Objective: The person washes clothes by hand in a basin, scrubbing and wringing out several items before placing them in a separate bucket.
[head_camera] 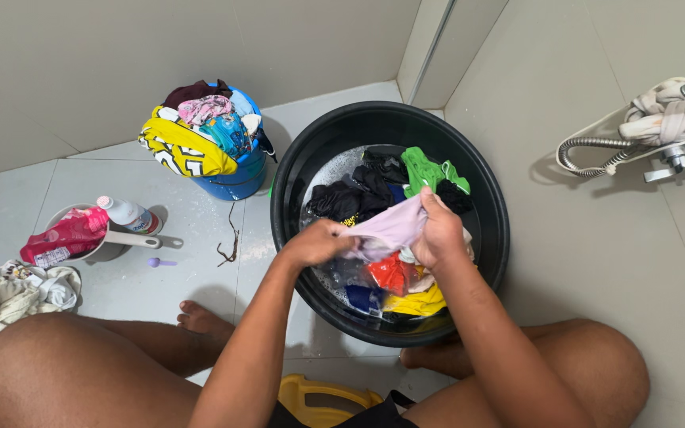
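Both my hands hold a pale lilac garment [390,226] over a large black basin [485,190]. My left hand [316,242] grips its left end and my right hand [440,234] pinches its right end, stretching the cloth between them. The basin holds soapy water and several soaking clothes: black pieces [350,198], a green one [426,170], a red one [390,273] and a yellow one [415,303]. My bare knees frame the basin from both sides.
A blue bucket [239,181] heaped with colourful clothes stands left of the basin. Further left sit a grey scoop [116,238] with a pink pouch [65,236] and a white bottle [127,212]. White cloth [5,293] lies far left. A shower hose and tap [660,143] are on the right wall.
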